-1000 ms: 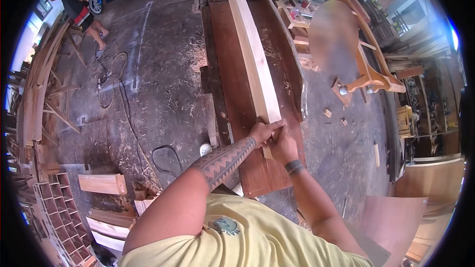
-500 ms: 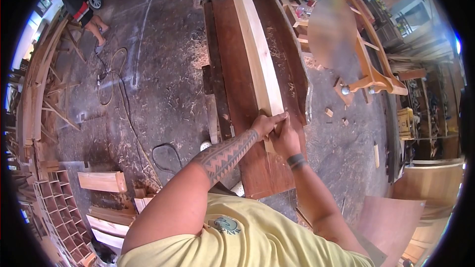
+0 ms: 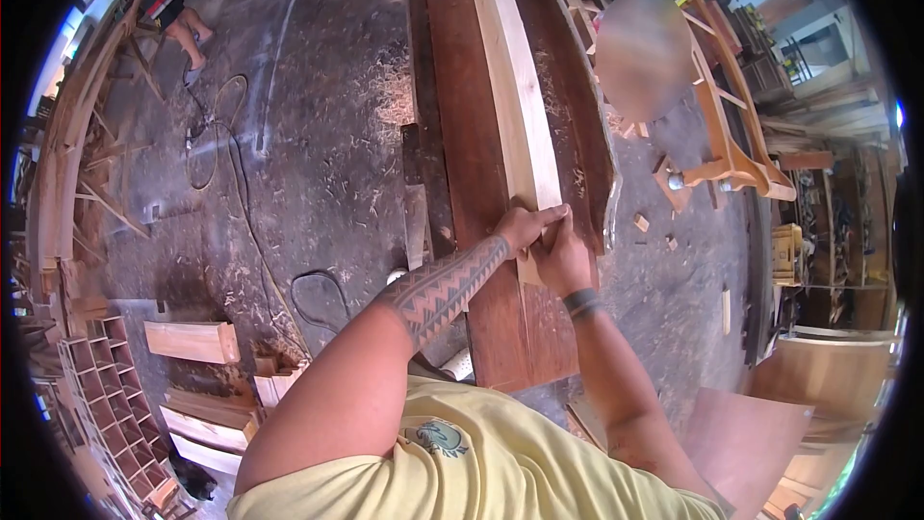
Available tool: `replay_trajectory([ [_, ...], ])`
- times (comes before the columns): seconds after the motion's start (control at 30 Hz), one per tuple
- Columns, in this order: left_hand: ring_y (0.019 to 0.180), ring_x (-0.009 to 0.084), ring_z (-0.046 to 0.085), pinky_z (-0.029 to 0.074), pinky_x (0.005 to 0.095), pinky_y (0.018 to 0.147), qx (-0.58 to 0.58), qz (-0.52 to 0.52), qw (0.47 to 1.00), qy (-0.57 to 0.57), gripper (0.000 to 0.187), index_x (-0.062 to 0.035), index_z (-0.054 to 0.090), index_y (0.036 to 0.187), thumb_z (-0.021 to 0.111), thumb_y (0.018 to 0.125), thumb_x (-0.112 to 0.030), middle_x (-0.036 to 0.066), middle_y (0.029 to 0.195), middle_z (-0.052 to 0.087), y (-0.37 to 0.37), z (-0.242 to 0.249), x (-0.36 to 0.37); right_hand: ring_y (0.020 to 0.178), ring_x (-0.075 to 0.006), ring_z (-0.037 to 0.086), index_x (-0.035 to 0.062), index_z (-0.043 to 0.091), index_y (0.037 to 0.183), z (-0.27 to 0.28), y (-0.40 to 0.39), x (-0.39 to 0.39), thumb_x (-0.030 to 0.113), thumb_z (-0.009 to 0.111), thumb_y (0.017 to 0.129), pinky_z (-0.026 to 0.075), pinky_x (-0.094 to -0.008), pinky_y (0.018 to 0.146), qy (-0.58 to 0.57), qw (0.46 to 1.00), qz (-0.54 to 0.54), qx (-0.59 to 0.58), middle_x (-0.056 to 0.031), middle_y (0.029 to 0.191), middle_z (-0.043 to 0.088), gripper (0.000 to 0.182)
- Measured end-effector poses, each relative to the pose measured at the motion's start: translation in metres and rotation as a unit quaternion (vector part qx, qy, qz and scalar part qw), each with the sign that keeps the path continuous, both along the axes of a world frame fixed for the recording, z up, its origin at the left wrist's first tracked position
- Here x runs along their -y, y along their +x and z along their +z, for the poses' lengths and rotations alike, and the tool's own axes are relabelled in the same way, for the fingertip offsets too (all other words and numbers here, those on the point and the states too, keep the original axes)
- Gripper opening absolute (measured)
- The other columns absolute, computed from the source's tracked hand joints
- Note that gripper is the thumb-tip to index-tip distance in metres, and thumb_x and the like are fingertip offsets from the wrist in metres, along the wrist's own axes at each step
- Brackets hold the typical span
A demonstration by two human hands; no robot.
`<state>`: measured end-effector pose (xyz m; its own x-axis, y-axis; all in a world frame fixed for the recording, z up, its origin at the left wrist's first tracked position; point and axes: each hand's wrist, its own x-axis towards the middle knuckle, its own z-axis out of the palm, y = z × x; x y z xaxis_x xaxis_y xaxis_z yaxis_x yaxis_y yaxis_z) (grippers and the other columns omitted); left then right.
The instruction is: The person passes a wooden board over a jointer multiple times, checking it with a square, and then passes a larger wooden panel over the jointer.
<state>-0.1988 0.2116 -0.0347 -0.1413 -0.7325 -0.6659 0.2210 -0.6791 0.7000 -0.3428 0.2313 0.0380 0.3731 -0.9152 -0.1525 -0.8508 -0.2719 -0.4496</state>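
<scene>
A long, pale wooden beam (image 3: 525, 87) runs lengthwise over the reddish-brown bench (image 3: 460, 125), its near end toward my body. My left hand (image 3: 523, 227) is closed around the beam near that end, thumb reaching across to the right. Close against it, my right hand (image 3: 566, 252) is closed on the beam's right edge, with its fingertips partly hidden. The two hands touch or nearly touch each other. Below them, a short piece of the beam's near end shows over the bench.
Wood shavings (image 3: 397, 87) lie on the floor left of the bench. A cable (image 3: 245, 193) snakes across that floor. An orange-brown wooden frame (image 3: 731, 169) stands at right. Boards (image 3: 192, 340) and a compartmented rack (image 3: 106, 376) are at lower left. Another person (image 3: 159, 0) stands at far left.
The view has shifted slightly, so the bench and beam sit a little farther right. Both hands keep their hold. The person at far left now has an arm reaching toward the stacked lumber.
</scene>
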Motion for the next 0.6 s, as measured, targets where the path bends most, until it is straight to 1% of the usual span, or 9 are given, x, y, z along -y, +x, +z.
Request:
replay_trajectory([
  [0.07,0.103,0.0348,0.075,0.062,0.0521,0.076,0.01,0.007,1.0,-0.019,0.095,0.0074,0.07,0.134,0.084,0.083,-0.071,0.019,0.121,0.074,0.006,0.014,0.002,0.092,-0.0506,0.073,-0.0138,0.023,0.162,0.008,0.008,0.005,0.031,0.074,0.095,0.06,-0.0566,0.077,0.018,1.0,-0.013,-0.002,-0.0317,0.107,0.074,0.095],
  [0.17,0.115,0.039,0.074,0.061,0.058,0.086,0.008,0.025,1.0,-0.009,0.101,0.0106,0.069,0.134,0.082,0.082,-0.075,0.023,0.126,0.074,0.012,0.021,0.008,0.091,-0.0507,0.073,-0.0144,0.024,0.161,-0.004,0.008,0.016,0.031,0.074,0.095,0.06,-0.0569,0.076,-0.009,1.0,0.002,0.02,-0.0314,0.104,0.075,0.095],
  [0.27,0.116,0.0377,0.073,0.061,0.0589,0.088,-0.009,0.004,1.0,-0.021,0.102,0.0109,0.069,0.133,0.081,0.082,-0.076,0.023,0.126,0.074,0.024,0.028,0.015,0.09,-0.0508,0.073,-0.0151,0.025,0.161,-0.006,0.014,0.026,0.031,0.074,0.095,0.059,-0.057,0.076,-0.001,1.0,0.0,0.023,-0.0312,0.101,0.075,0.094],
  [0.37,0.112,0.0355,0.074,0.061,0.0578,0.086,0.008,0.002,1.0,-0.026,0.101,0.0092,0.071,0.132,0.08,0.081,-0.077,0.02,0.122,0.074,0.029,0.023,0.029,0.089,-0.051,0.073,-0.0155,0.027,0.16,-0.011,0.02,0.037,0.032,0.075,0.094,0.059,-0.0572,0.076,-0.03,0.999,0.008,0.023,-0.0315,0.102,0.074,0.094],
  [0.47,0.109,0.036,0.073,0.061,0.0582,0.084,0.015,-0.021,1.0,-0.003,0.1,0.0072,0.071,0.132,0.081,0.079,-0.078,0.019,0.119,0.074,0.036,0.016,0.042,0.09,-0.0507,0.073,-0.0156,0.029,0.159,-0.01,0.029,0.047,0.034,0.076,0.094,0.059,-0.0567,0.076,-0.031,0.999,-0.004,0.014,-0.0316,0.102,0.074,0.094],
  [0.57,0.053,0.0266,0.066,0.05,0.0425,0.041,0.032,0.049,0.997,-0.04,0.087,0.0108,0.074,0.098,0.084,0.079,-0.074,0.013,0.077,0.068,0.033,0.002,0.054,0.091,-0.0499,0.074,-0.0155,0.03,0.159,-0.01,0.036,0.058,0.034,0.076,0.094,0.06,-0.056,0.077,-0.031,1.0,-0.002,0.002,-0.0311,0.103,0.075,0.094],
  [0.6,0.054,0.0267,0.066,0.05,0.0425,0.042,0.026,0.052,0.997,-0.044,0.087,0.0104,0.074,0.099,0.084,0.078,-0.073,0.013,0.077,0.068,0.036,0.004,0.056,0.092,-0.0497,0.074,-0.0153,0.03,0.159,-0.012,0.036,0.062,0.034,0.076,0.094,0.06,-0.0559,0.077,-0.04,0.999,0.001,0.0,-0.031,0.104,0.075,0.094],
])
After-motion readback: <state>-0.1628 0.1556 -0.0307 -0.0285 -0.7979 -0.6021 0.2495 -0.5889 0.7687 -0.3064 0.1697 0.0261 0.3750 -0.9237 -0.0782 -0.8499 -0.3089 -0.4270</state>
